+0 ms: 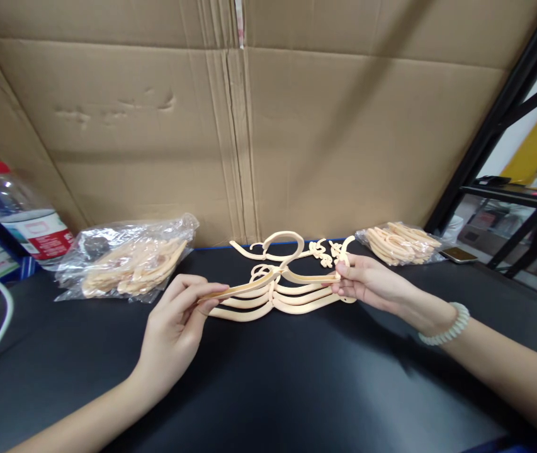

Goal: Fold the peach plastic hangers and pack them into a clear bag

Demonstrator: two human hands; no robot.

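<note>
Between my two hands a cream plastic clothes hanger (293,251) is held up above the table, its hook upward. My left hand (174,327) pinches the end of its left arm, fingers closed. At the other end, my right hand (372,281) closes its fingers on the right arm. Behind and below the held hanger lie several similar hangers (249,314) in a row, partly hidden by it. Farther back are loose hanger parts (249,251) and small curved hook pieces (325,259).
A clear plastic bag (131,261) of cream parts lies at the left, another bag (398,242) at the right beside a phone (458,253). A red-capped bottle (27,214) and a white cable (1,333) are far left. A cardboard wall (145,138) stands behind the black table (268,390).
</note>
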